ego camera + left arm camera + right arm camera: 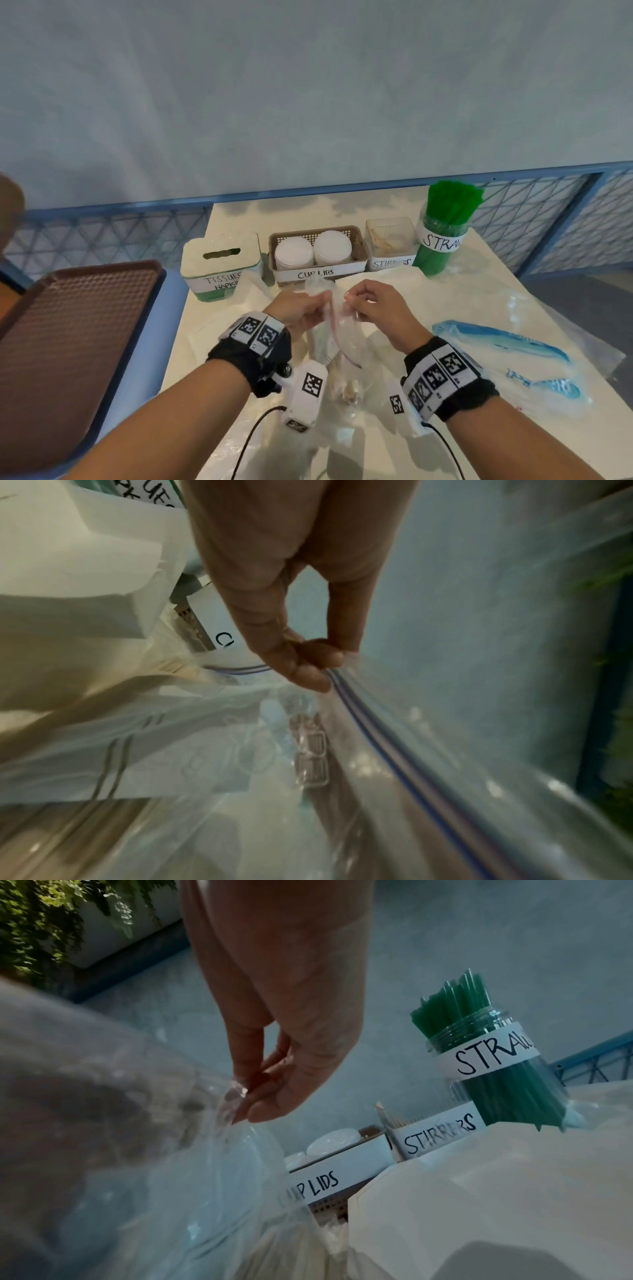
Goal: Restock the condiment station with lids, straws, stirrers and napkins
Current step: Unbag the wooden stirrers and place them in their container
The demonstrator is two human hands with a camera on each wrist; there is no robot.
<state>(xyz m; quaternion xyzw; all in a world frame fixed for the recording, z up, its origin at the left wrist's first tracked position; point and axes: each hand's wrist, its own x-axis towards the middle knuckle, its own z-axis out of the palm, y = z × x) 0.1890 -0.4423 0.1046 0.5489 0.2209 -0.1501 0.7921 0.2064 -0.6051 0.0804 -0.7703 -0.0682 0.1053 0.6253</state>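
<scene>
A clear zip-top bag holding pale wooden stirrers is held up over the table's middle. My left hand pinches one side of the bag's mouth, my right hand pinches the other. The zip strip runs away from my left hand's fingertips. In the right wrist view my fingertips grip clear plastic. Behind stand a tissue box, a brown cup-lids basket, a stirrers container and a jar of green straws.
A brown tray lies on a blue surface at the left. Empty clear and blue-printed plastic bags lie on the table to the right. A blue railing with mesh runs behind the table.
</scene>
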